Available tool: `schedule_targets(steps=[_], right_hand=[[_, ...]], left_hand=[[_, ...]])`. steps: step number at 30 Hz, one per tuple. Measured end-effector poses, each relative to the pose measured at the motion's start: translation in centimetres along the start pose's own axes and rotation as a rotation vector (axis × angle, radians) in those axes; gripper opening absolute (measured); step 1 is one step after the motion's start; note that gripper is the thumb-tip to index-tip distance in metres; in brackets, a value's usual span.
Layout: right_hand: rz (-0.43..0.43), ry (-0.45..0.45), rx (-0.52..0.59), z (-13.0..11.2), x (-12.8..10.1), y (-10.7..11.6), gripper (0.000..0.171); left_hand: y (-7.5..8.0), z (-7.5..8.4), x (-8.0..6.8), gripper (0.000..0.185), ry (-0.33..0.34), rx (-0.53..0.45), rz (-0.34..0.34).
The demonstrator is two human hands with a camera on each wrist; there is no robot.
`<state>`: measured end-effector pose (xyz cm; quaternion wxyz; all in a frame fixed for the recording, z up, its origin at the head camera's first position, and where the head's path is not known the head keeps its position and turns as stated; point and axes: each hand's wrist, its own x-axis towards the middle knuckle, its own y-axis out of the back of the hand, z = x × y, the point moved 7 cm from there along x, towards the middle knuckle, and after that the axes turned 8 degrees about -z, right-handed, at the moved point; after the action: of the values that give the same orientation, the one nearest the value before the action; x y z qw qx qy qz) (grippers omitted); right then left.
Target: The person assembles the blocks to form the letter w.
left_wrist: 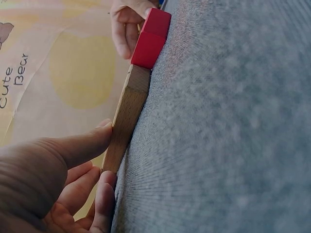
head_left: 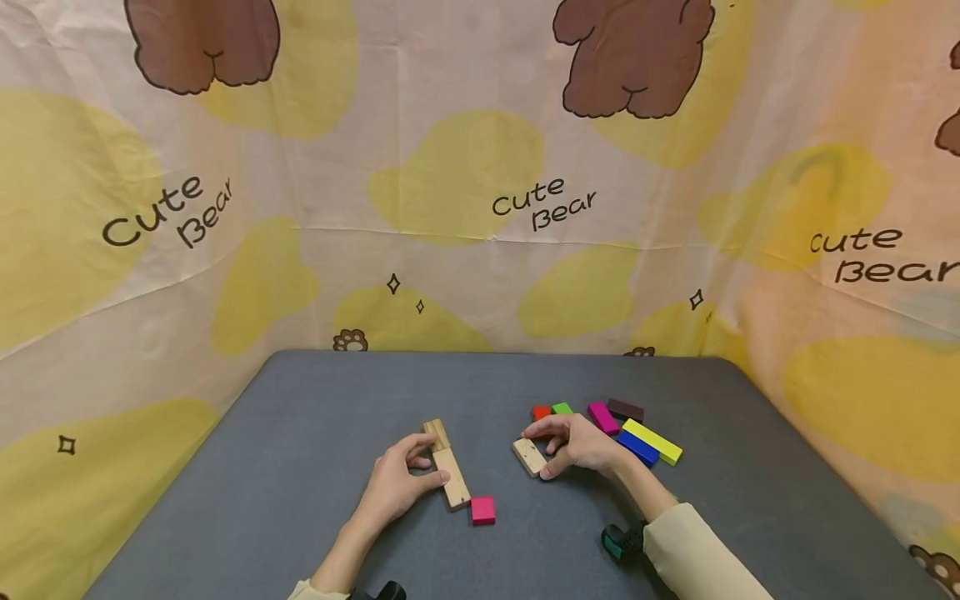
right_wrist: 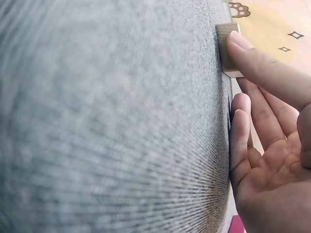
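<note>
Two pale wooden blocks lie end to end on the table, a longer near one (head_left: 452,479) and a far one (head_left: 437,435). My left hand (head_left: 397,479) holds this pair from the left, thumb on the near block, bent fingers by the far one. A red-pink block (head_left: 483,510) sits at the near block's right corner; in the left wrist view this red block (left_wrist: 152,39) stands just beyond the wooden block (left_wrist: 127,107). To the right, my right hand (head_left: 581,443) pinches another wooden block (head_left: 529,457) between thumb and fingers, its grain side (right_wrist: 224,48) showing in the right wrist view.
Behind and beside my right hand lie several coloured blocks: red (head_left: 541,412), green (head_left: 562,408), magenta (head_left: 603,417), dark brown (head_left: 626,410), yellow (head_left: 652,442) and blue (head_left: 637,448). A patterned cloth (head_left: 465,275) hangs behind the grey table (head_left: 337,400).
</note>
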<state>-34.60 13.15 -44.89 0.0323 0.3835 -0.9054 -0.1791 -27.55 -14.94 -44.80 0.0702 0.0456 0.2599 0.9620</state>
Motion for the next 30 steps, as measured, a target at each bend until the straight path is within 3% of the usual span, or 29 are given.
schedule_targets(steps=[19,30], right_hand=[[0.050,-0.035,-0.007,0.3,-0.1,-0.2,0.056],[0.214,-0.034,-0.039,-1.0,-1.5,-1.4,0.061]], left_hand=[[0.1,0.0,-0.2,0.059,-0.007,-0.003,0.012],[0.1,0.2,-0.1,0.059,-0.016,-0.003,0.014]])
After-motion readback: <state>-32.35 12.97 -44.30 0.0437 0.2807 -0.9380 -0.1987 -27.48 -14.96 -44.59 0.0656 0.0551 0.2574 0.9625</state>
